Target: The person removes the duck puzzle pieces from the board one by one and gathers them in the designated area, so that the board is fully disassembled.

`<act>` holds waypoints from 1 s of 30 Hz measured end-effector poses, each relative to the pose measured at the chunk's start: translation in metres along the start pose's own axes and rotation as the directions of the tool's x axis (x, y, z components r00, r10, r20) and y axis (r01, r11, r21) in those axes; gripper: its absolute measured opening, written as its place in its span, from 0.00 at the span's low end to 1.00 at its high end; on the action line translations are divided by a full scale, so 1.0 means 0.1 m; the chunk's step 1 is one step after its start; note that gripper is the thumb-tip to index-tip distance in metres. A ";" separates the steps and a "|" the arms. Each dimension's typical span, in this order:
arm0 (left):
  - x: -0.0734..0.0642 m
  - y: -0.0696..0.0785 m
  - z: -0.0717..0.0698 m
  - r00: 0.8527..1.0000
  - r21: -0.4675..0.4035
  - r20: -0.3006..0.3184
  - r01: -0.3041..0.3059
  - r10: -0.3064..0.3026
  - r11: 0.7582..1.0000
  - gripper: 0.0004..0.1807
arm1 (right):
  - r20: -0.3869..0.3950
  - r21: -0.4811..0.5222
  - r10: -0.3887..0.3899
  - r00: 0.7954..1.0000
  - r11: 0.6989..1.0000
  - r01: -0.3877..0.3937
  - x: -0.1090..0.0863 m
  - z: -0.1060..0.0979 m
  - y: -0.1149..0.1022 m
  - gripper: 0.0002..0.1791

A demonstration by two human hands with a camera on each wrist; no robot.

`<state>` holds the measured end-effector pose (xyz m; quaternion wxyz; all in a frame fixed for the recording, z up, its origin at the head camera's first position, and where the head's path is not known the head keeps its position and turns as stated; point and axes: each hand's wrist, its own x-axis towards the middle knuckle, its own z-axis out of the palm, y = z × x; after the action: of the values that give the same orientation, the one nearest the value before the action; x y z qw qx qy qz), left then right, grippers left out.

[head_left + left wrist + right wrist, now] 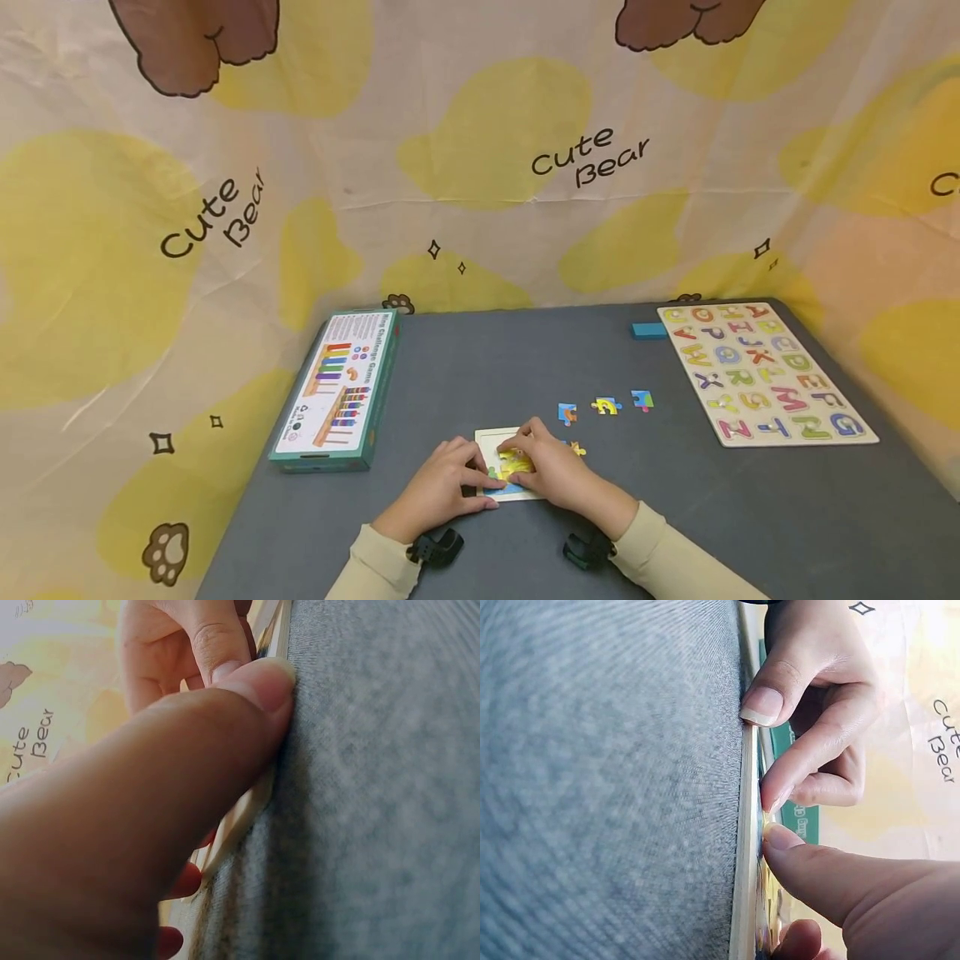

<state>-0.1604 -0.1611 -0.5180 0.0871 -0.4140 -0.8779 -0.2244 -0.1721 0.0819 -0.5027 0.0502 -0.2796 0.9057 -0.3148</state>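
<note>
A small jigsaw board with a pale wooden rim lies flat on the grey table, partly covered by both hands. Inside it are yellow puzzle pieces and a blue strip along the near side. My left hand grips the board's near left corner, thumb at the front edge and index finger on the pieces. From the right, my right hand pinches a yellow piece within the board between thumb and fingers. Both index fingertip and right thumb nearly meet in the right wrist view.
Several loose jigsaw pieces lie beyond and beside the right hand. A green-edged game box stands at the left. On the right is an alphabet board, with a blue block at its far left corner. A printed cloth hangs behind.
</note>
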 end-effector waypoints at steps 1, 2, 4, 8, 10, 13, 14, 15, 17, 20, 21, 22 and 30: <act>0.00 0.01 -0.01 1.000 -0.002 0.003 0.004 -0.004 1.000 0.17 | -0.001 0.005 0.000 1.000 1.000 0.000 0.00 0.00 0.00 0.21; 0.00 0.01 -0.01 1.000 -0.002 0.005 0.007 -0.007 1.000 0.17 | -0.002 0.005 0.002 1.000 1.000 -0.002 0.01 0.00 0.01 0.21; 0.01 0.01 -0.01 1.000 0.002 0.009 0.010 -0.010 1.000 0.17 | -0.007 0.005 -0.005 1.000 1.000 0.005 0.01 0.00 0.02 0.21; 0.01 0.01 -0.01 1.000 0.007 0.015 0.012 -0.013 1.000 0.16 | 0.000 0.006 -0.021 1.000 1.000 0.021 0.01 -0.01 0.03 0.24; 0.01 0.00 0.00 1.000 0.011 0.013 0.010 -0.010 1.000 0.16 | -0.005 0.012 -0.036 0.999 0.999 0.036 0.00 -0.01 0.03 0.24; 0.00 0.00 0.00 1.000 0.012 0.012 0.007 -0.008 1.000 0.16 | -0.037 0.038 -0.072 0.997 0.997 0.073 0.01 -0.01 0.04 0.22; 0.00 -0.01 0.00 1.000 0.010 0.013 0.008 -0.008 1.000 0.16 | -0.050 0.050 -0.082 0.995 0.995 0.085 0.01 -0.01 0.05 0.21; 0.00 -0.02 0.01 1.000 0.010 0.015 0.011 -0.012 1.000 0.17 | -0.065 0.065 -0.091 0.994 0.993 0.095 0.02 0.00 0.06 0.19; -0.01 -0.04 0.02 1.000 0.009 0.018 0.020 -0.020 1.000 0.17 | -0.088 0.109 -0.093 0.992 0.989 0.103 0.03 -0.01 0.07 0.17; -0.02 -0.04 0.02 0.999 0.009 0.018 0.038 -0.038 0.999 0.17 | -0.106 0.195 -0.082 0.991 0.976 0.101 0.04 -0.08 0.07 0.17; -0.02 -0.04 0.03 0.999 0.011 0.015 0.040 -0.040 0.999 0.17 | -0.118 0.216 -0.080 0.990 0.971 0.105 0.03 -0.14 0.08 0.17; -0.01 -0.03 0.03 0.999 0.009 0.012 0.040 -0.040 0.999 0.17 | -0.131 0.234 -0.073 0.989 0.967 0.102 0.02 -0.20 0.08 0.16; 0.00 -0.05 0.08 1.000 0.016 -0.008 0.011 -0.011 1.000 0.16 | -0.280 0.268 0.163 0.946 0.960 -0.086 -0.30 -0.86 0.42 0.11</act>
<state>-0.1634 -0.1601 -0.5273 0.0928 -0.4076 -0.8815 -0.2194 -0.1901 0.1716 -0.4621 -0.0325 -0.1617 0.8713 -0.4622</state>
